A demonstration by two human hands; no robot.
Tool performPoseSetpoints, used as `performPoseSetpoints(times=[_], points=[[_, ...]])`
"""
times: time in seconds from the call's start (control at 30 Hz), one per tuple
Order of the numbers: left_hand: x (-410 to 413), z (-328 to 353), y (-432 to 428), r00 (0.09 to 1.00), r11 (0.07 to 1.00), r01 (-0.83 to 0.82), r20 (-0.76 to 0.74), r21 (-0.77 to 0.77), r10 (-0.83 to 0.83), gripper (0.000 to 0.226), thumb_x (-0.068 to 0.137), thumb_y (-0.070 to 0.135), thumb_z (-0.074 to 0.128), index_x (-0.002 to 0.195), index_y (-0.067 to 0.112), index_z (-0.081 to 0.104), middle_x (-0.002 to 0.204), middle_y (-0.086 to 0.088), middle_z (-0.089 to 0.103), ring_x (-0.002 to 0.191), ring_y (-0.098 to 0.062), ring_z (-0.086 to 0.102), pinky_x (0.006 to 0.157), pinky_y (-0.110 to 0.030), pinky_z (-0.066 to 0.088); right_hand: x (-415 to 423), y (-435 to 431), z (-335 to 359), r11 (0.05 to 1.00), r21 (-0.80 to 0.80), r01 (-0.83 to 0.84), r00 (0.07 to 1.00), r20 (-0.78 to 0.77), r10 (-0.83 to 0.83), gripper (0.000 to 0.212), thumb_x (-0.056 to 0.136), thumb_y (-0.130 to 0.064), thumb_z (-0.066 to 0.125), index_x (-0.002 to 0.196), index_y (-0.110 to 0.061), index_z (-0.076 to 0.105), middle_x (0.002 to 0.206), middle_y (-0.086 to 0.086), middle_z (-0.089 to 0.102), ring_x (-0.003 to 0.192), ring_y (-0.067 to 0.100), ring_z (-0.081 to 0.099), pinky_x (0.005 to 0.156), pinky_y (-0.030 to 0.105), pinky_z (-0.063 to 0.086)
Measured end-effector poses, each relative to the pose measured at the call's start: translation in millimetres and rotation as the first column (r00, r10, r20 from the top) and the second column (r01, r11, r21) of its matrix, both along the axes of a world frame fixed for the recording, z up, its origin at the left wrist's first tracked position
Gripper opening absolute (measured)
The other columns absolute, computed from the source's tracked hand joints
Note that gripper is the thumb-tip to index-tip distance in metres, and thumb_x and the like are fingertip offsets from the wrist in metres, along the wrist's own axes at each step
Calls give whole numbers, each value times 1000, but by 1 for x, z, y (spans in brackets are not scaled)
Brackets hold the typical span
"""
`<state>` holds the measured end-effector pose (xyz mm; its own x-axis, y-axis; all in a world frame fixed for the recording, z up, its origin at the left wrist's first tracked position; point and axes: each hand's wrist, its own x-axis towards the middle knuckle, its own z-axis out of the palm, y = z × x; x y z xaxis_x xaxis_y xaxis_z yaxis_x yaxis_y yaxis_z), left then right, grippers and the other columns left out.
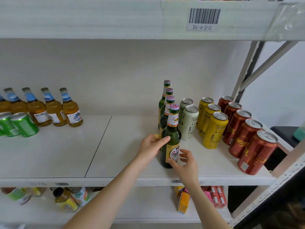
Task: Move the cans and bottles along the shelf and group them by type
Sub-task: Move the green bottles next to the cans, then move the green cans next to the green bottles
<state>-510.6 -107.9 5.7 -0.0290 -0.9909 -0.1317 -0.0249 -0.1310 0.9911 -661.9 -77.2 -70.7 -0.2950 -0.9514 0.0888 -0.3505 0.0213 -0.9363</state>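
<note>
Your left hand [152,146] grips front bottle [171,138] at its shoulder, from the left; right hand [185,162] curls round its label, lower, from the right. Bottle stands upright on shelf [115,154], heading the green row [165,104], between both hands.

Front green bottle [170,138] upright, three alike behind — cans [214,131] rowed alongside.
</note>
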Motion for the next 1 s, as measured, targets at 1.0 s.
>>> performPoseSetpoints(times=[1.0], points=[[313,-36,90,72,869,404,957,-285,281,68,98,59,33,156,27,20,165,-6,5,152,-26,-1,120,-52,4,235,94,39,999,38,-31,512,-858,48,85,95,-54,51,156,-23,0,165,5,5,152,27,4,120,51,5]])
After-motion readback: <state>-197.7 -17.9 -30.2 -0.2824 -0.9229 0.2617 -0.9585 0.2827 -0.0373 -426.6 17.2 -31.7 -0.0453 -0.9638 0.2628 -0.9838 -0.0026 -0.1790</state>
